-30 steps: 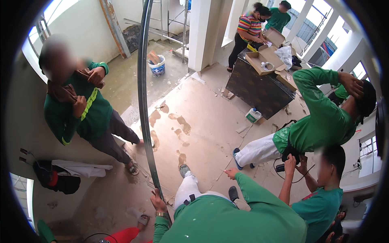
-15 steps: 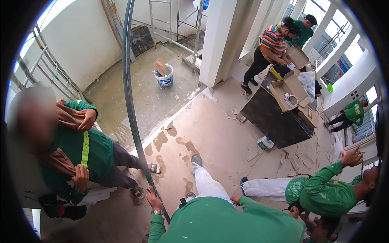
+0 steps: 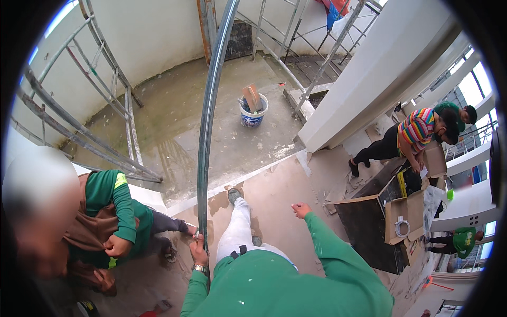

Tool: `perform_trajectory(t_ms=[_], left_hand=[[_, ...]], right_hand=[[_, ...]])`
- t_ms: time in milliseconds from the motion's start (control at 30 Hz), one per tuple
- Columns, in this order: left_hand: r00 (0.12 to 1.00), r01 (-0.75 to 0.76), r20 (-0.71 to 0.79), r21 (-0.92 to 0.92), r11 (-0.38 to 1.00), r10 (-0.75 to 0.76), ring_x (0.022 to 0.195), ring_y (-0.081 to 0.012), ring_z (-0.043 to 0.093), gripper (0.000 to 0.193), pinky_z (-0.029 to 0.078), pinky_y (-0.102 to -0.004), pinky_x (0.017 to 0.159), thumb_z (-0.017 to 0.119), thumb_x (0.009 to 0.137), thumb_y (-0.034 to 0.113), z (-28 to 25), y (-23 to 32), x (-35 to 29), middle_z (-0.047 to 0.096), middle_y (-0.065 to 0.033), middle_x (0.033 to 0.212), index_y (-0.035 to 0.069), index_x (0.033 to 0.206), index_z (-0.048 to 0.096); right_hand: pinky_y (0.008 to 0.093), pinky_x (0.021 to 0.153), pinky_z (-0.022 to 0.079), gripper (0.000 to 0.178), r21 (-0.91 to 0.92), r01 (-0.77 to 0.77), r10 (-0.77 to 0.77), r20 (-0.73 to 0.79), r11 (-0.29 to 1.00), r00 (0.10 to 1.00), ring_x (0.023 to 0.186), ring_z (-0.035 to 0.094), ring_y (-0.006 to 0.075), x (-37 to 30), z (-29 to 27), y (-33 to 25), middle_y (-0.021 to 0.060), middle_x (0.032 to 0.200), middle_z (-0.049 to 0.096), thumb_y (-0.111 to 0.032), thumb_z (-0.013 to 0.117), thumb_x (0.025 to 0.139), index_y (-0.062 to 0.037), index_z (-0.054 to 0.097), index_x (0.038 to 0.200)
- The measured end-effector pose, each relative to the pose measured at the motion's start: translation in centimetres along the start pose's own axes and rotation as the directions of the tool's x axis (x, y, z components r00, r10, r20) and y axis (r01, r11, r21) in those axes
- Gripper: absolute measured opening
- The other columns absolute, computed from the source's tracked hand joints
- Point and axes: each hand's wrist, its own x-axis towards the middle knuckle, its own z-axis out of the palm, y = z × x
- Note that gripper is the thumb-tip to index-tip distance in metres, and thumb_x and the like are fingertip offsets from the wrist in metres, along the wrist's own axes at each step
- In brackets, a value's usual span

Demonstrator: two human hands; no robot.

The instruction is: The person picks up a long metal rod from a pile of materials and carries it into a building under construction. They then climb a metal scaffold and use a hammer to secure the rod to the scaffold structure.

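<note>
My left hand (image 3: 198, 251), with a metal watch at the wrist, is closed round the lower part of a long dark grey metal bar (image 3: 209, 100). The bar runs up past the top edge of the head view. Held out over the floor in front of me, my right hand (image 3: 301, 210) is empty, its fingers loosely apart. A co-worker in a green top (image 3: 138, 214) is close by on the left, with a brown cloth over the shoulder. Beyond the bar, a white and blue bucket (image 3: 252, 117) holds wooden-handled tools on the wet concrete.
Scaffold frames (image 3: 113, 100) stand at the left; more scaffolding (image 3: 285, 47) is at the back. A thick white column (image 3: 364, 79) rises at right. Near it, people stand by a dark table (image 3: 364, 227) with cardboard boxes (image 3: 405, 216). A low ledge (image 3: 264, 170) crosses the floor.
My view has swung to the right side's exclusion, leaving the right-hand co-worker out of sight. My right hand has reached forward from my side. My left hand still grips the bar.
</note>
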Motion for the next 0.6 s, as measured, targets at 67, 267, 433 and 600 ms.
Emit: perform_trajectory(t_ms=[67,267,433,600], left_hand=[[0.999,-0.007,-0.033,-0.003,1.000,0.006,0.041,-0.0078,0.040,0.060,0.026,-0.0281,0.038,0.048,0.091,0.058,1.9,0.9,4.8,0.039,0.0027,0.048,0.009,0.058,0.045],[0.994,-0.087,-0.075,-0.025,0.996,0.085,0.031,-0.0090,0.037,0.061,0.027,-0.0250,0.031,0.045,0.093,0.058,6.7,5.0,20.7,0.040,0.0009,0.042,0.009,0.055,0.046],[0.990,-0.051,-0.130,0.078,0.996,0.061,0.038,-0.0106,0.041,0.065,0.029,-0.0300,0.037,0.044,0.092,0.060,11.1,17.6,31.1,0.040,0.0003,0.044,0.008,0.052,0.042],[0.981,-0.123,-0.151,-0.024,0.992,0.118,0.035,-0.0098,0.040,0.061,0.029,-0.0268,0.034,0.043,0.093,0.058,13.3,23.0,43.1,0.039,0.0009,0.042,0.011,0.054,0.042]], right_hand=[[0.0290,0.048,0.046,0.042,-0.029,-0.013,0.014,0.011,0.999,1.000,0.057,0.058,0.0146,4.7,-0.4,-2.9,0.0054,0.075,0.061,-0.043,0.062,0.087,-0.0029,0.061,0.099],[0.0324,0.053,0.050,0.045,-0.343,-0.199,0.253,0.120,0.918,0.960,0.061,0.061,0.0176,13.3,-0.1,-7.7,0.0066,0.077,0.063,-0.046,0.062,0.086,-0.0046,0.063,0.104],[0.0382,0.057,0.053,0.050,-0.356,-0.304,0.359,0.099,0.884,0.928,0.060,0.065,0.0231,18.9,-2.2,-13.8,0.0120,0.071,0.064,-0.049,0.059,0.085,0.0003,0.063,0.089],[0.0385,0.055,0.053,0.054,-0.473,-0.345,0.444,0.112,0.811,0.889,0.062,0.064,0.0231,29.6,-3.5,-22.7,0.0124,0.080,0.065,-0.052,0.058,0.086,0.0020,0.064,0.093]])
